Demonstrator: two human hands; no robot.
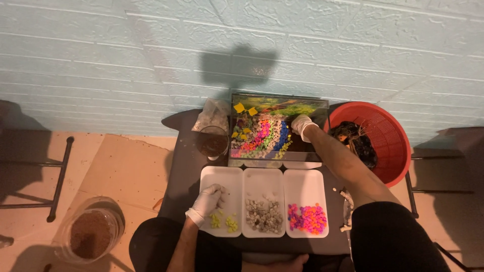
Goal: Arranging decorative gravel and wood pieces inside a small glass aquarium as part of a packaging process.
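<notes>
Small rectangular glass tank (278, 128) sits at the back of a dark table (186, 166), against a pale blue textured wall (101, 60). The tank's floor is covered with coloured gravel in curved bands: yellow-green, pink, white, blue, with bare dark ground at right. Two yellow squares show near its top left; a green printed backdrop lines its rear pane.

Right hand (302, 122), in a white glove, is down inside the tank at the right rear, resting on the dark part next to the blue band. Fingers are curled under; cannot tell whether they hold anything.

Left hand (206, 200), also gloved white, rests on the left white rectangular tray (220, 176), fingers bent loosely and close together just above a few yellow-green pebbles (224, 221); no pebble visibly pinched.

Middle white tray (263, 177) holds grey-beige pebbles (263, 215); right white tray (305, 181) holds pink and orange pebbles (307, 218). All three trays are side by side in front of the tank.

Round red plastic mesh basket (390, 136) with dark wood pieces stands right of the tank. Clear cup of dark soil (213, 142) stands left of it. Clear jar of brown sand (91, 234) is on the floor, lower left.
</notes>
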